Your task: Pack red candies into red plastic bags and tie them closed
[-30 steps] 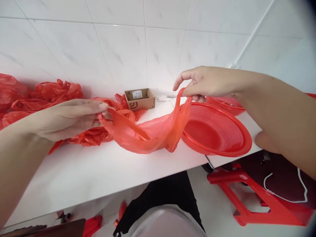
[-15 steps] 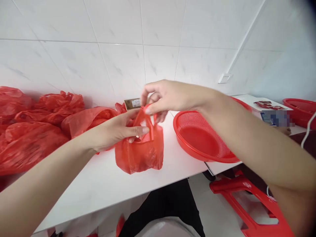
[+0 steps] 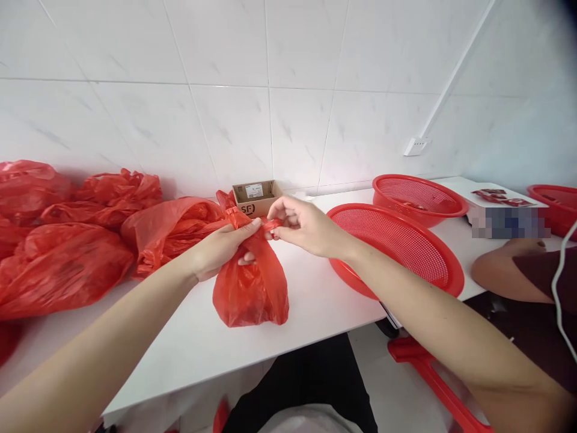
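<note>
A filled red plastic bag (image 3: pixel 255 294) hangs from both hands just over the white table (image 3: pixel 189 349); its contents are hidden. My left hand (image 3: pixel 225 243) is closed around the bag's gathered neck, thumb on top. Between the thumb and fingers of my right hand (image 3: pixel 302 227), a twisted end of the bag is pinched and drawn out to the right. Right behind the hands stands an open cardboard box (image 3: pixel 252 207) with a white label.
Bulging red plastic bags (image 3: pixel 63 264) are heaped on the left. A red colander (image 3: pixel 396 246) stands at right, with another red colander (image 3: pixel 419 195) behind it. A co-worker's arm (image 3: pixel 505 267) rests at the far right, above a red stool (image 3: pixel 419 355).
The bag's loose open handles are now gathered into a narrow neck. My right hand has lowered and turned, pulling one end rightward, while my left hand has closed round the neck.
</note>
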`<state>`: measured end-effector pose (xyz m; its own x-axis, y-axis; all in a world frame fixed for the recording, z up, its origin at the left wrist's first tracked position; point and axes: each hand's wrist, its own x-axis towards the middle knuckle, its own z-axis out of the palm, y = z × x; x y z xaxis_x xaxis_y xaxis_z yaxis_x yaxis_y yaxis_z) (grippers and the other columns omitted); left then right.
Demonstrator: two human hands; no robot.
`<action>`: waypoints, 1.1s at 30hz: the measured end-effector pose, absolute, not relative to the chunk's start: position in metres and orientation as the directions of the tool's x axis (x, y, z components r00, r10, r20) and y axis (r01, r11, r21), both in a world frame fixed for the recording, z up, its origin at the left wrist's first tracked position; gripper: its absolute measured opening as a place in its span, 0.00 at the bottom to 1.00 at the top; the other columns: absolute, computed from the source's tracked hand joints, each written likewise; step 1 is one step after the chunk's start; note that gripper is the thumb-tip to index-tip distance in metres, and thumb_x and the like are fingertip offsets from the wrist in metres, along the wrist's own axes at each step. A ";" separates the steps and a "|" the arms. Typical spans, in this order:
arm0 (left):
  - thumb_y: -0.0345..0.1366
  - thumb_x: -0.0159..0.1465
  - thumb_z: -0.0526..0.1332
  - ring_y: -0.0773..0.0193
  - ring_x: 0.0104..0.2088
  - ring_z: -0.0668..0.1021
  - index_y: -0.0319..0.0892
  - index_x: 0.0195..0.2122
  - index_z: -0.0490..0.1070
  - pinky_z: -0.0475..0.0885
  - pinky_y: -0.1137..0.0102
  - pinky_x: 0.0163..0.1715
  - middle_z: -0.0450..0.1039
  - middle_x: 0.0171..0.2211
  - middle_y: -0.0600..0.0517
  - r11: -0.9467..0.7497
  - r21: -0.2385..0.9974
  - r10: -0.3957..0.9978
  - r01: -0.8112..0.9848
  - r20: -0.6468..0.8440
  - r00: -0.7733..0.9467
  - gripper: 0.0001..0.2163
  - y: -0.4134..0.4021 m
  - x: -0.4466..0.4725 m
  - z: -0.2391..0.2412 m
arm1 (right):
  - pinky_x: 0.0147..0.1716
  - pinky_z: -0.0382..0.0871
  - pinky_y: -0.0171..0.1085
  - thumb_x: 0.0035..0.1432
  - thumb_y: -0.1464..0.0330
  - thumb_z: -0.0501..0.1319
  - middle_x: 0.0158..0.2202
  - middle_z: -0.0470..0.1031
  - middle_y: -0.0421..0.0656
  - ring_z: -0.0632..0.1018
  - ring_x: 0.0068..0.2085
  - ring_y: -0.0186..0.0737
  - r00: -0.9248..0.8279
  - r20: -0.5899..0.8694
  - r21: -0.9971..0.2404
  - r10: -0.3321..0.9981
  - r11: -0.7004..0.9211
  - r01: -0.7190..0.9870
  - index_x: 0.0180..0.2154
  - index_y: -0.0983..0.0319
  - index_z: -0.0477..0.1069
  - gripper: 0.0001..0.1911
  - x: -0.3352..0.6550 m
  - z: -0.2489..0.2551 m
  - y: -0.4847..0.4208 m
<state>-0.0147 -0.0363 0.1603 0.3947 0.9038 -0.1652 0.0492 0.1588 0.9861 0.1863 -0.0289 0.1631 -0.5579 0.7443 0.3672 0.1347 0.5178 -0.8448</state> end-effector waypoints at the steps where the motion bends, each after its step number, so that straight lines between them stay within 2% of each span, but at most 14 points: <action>1: 0.49 0.60 0.62 0.68 0.17 0.67 0.40 0.25 0.76 0.65 0.72 0.19 0.67 0.17 0.51 0.132 0.990 0.900 0.039 -0.136 0.414 0.17 -0.036 -0.016 0.161 | 0.41 0.71 0.39 0.57 0.73 0.58 0.36 0.71 0.39 0.75 0.38 0.34 -0.543 0.385 -0.847 0.746 0.520 0.114 0.39 0.59 0.64 0.07 0.187 0.166 -0.038; 3: 0.47 0.59 0.64 0.62 0.23 0.73 0.40 0.26 0.78 0.70 0.68 0.24 0.74 0.24 0.46 0.075 0.996 0.891 0.047 -0.088 0.446 0.15 -0.037 -0.018 0.163 | 0.41 0.71 0.38 0.57 0.73 0.60 0.37 0.71 0.39 0.75 0.38 0.34 -0.591 0.387 -0.850 0.708 0.522 0.069 0.40 0.58 0.64 0.08 0.189 0.173 -0.056; 5: 0.43 0.55 0.68 0.56 0.29 0.77 0.42 0.28 0.79 0.72 0.65 0.29 0.76 0.28 0.45 0.009 0.995 0.881 0.101 -0.055 0.470 0.10 -0.038 -0.021 0.165 | 0.43 0.70 0.38 0.58 0.71 0.61 0.38 0.71 0.40 0.74 0.40 0.35 -0.624 0.395 -0.850 0.674 0.526 0.030 0.41 0.58 0.65 0.08 0.190 0.175 -0.066; 8: 0.36 0.51 0.70 0.53 0.33 0.77 0.44 0.29 0.80 0.73 0.63 0.32 0.77 0.31 0.46 -0.126 0.963 0.886 0.238 0.001 0.463 0.05 -0.041 -0.022 0.165 | 0.49 0.67 0.40 0.63 0.65 0.59 0.45 0.71 0.42 0.73 0.48 0.37 -0.486 0.469 -0.846 0.737 0.533 -0.008 0.44 0.58 0.66 0.08 0.187 0.160 -0.060; 10: 0.34 0.53 0.67 0.54 0.31 0.77 0.45 0.29 0.80 0.73 0.64 0.30 0.76 0.30 0.48 -0.226 0.923 0.876 0.310 0.053 0.480 0.03 -0.043 -0.020 0.164 | 0.52 0.65 0.41 0.66 0.63 0.55 0.46 0.71 0.42 0.72 0.50 0.37 -0.435 0.429 -0.882 0.791 0.471 -0.014 0.48 0.56 0.65 0.10 0.181 0.143 -0.048; 12: 0.31 0.54 0.63 0.58 0.29 0.76 0.45 0.27 0.78 0.71 0.66 0.29 0.76 0.28 0.50 -0.343 0.869 0.852 0.356 0.129 0.507 0.04 -0.044 -0.018 0.160 | 0.50 0.65 0.40 0.67 0.61 0.52 0.44 0.71 0.41 0.73 0.46 0.36 -0.436 0.347 -0.922 0.830 0.388 0.005 0.50 0.55 0.64 0.12 0.175 0.127 -0.037; 15: 0.25 0.54 0.57 0.61 0.28 0.74 0.45 0.26 0.72 0.69 0.68 0.29 0.74 0.27 0.52 -0.510 0.740 0.838 0.438 0.311 0.449 0.08 -0.045 -0.013 0.149 | 0.42 0.68 0.38 0.68 0.61 0.51 0.35 0.71 0.39 0.73 0.37 0.35 -0.375 0.286 -0.952 0.882 0.307 -0.005 0.51 0.55 0.65 0.13 0.167 0.109 -0.032; 19: 0.22 0.55 0.56 0.58 0.41 0.75 0.44 0.31 0.68 0.70 0.66 0.37 0.72 0.38 0.49 -0.667 0.557 0.741 0.495 0.566 0.361 0.09 -0.045 -0.009 0.135 | 0.29 0.66 0.36 0.66 0.62 0.54 0.21 0.64 0.33 0.68 0.24 0.34 -0.472 0.222 -0.975 0.853 0.200 -0.096 0.56 0.54 0.61 0.17 0.166 0.099 -0.039; 22: 0.22 0.57 0.57 0.58 0.47 0.73 0.44 0.35 0.68 0.71 0.66 0.42 0.68 0.44 0.48 -0.725 0.481 0.682 0.494 0.603 0.413 0.10 -0.048 -0.010 0.130 | 0.27 0.64 0.34 0.65 0.60 0.55 0.24 0.68 0.35 0.68 0.24 0.32 -0.510 0.172 -0.985 0.843 0.154 -0.077 0.49 0.57 0.67 0.13 0.172 0.098 -0.046; 26: 0.24 0.61 0.58 0.61 0.43 0.74 0.46 0.41 0.70 0.73 0.67 0.41 0.68 0.41 0.49 -0.752 0.476 0.659 0.456 0.572 0.488 0.11 -0.060 -0.019 0.128 | 0.33 0.67 0.34 0.62 0.61 0.60 0.32 0.71 0.38 0.72 0.32 0.32 -0.489 0.220 -0.973 0.844 0.224 -0.052 0.36 0.60 0.67 0.09 0.178 0.098 -0.052; 30: 0.27 0.62 0.60 0.63 0.41 0.76 0.49 0.47 0.72 0.74 0.70 0.37 0.68 0.42 0.50 -0.760 0.420 0.647 0.496 0.557 0.520 0.14 -0.071 -0.033 0.125 | 0.40 0.70 0.35 0.63 0.63 0.58 0.40 0.74 0.40 0.76 0.41 0.35 -0.502 0.312 -0.927 0.807 0.375 0.026 0.39 0.59 0.68 0.07 0.173 0.094 -0.056; 32: 0.27 0.63 0.58 0.64 0.39 0.77 0.52 0.50 0.72 0.74 0.72 0.34 0.69 0.44 0.50 -0.766 0.378 0.641 0.520 0.507 0.576 0.17 -0.073 -0.042 0.124 | 0.40 0.69 0.36 0.64 0.63 0.57 0.42 0.76 0.41 0.77 0.42 0.37 -0.486 0.406 -0.823 0.774 0.541 0.174 0.41 0.59 0.70 0.07 0.169 0.088 -0.056; 33: 0.27 0.65 0.56 0.65 0.39 0.77 0.53 0.52 0.72 0.74 0.72 0.34 0.70 0.44 0.50 -0.769 0.354 0.638 0.532 0.473 0.607 0.18 -0.073 -0.047 0.123 | 0.39 0.68 0.36 0.64 0.64 0.57 0.42 0.77 0.42 0.77 0.42 0.38 -0.485 0.459 -0.729 0.744 0.628 0.273 0.41 0.59 0.70 0.07 0.168 0.084 -0.055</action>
<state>-0.0471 -0.0735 0.1230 0.6073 0.6382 0.4732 0.5322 -0.7690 0.3541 0.1676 -0.0554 0.0844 -0.4853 0.7441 0.4592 0.2727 0.6278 -0.7291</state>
